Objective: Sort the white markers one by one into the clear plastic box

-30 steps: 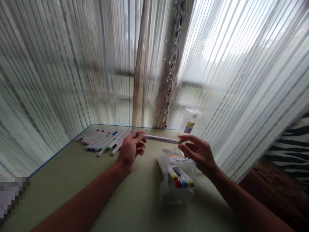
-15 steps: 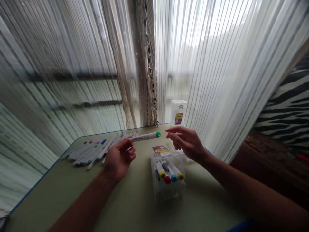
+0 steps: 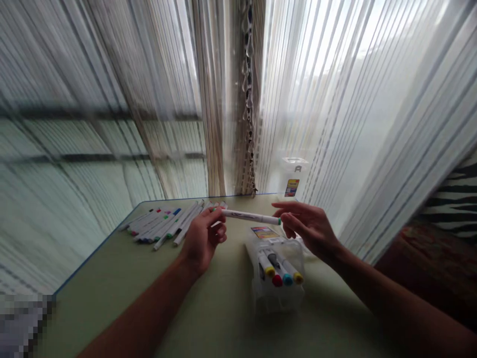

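A white marker (image 3: 248, 216) with green ends is held level above the table. My left hand (image 3: 203, 238) pinches its left end between thumb and fingers. At the other end, the fingertips of my right hand (image 3: 307, 226) meet the green tip, thumb in front and forefinger stretched out behind. Just below the marker stands a clear plastic case (image 3: 278, 301). Inside it lie several markers with yellow, red and blue ends (image 3: 286, 278), and a colourful label (image 3: 264, 232) shows on its far part.
Many white markers (image 3: 164, 228) lie spread on the pale green table (image 3: 149, 298) to the left. A tall clear box (image 3: 294, 176) with a label stands at the back. String curtains (image 3: 167, 99) hang behind the table; zebra-striped fabric (image 3: 454, 204) is at the right.
The right hand has come onto the green end of the marker, which was apart from it before. The marker now tilts slightly down to the right. The whole view has shifted.
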Tool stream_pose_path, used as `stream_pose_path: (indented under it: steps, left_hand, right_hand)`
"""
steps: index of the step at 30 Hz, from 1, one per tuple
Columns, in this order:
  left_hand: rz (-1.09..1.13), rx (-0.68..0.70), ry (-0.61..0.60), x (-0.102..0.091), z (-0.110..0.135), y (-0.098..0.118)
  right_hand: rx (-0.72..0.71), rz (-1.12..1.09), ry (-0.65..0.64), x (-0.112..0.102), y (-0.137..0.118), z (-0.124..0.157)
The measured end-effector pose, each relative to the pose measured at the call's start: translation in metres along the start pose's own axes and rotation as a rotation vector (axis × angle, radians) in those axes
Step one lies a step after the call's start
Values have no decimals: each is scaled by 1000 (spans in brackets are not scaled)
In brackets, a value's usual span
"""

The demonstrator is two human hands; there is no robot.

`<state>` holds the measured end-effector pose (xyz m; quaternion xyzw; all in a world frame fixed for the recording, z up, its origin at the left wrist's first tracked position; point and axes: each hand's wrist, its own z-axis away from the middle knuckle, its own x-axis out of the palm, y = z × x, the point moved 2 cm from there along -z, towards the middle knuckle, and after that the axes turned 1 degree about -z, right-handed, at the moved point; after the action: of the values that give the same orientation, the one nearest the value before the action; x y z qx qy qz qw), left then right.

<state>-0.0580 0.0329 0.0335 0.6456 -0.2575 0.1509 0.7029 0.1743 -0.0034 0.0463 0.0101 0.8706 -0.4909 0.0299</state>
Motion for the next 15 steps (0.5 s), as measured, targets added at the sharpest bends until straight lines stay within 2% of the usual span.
stream_pose_path:
  steps: [8, 15]
  left_hand:
    - [-211, 315, -113, 13, 9, 1]
    - [-360, 450, -217, 18, 23, 3]
  right_hand:
    - [132, 106, 40, 0, 3, 0]
    - [250, 175, 16, -2, 10, 0]
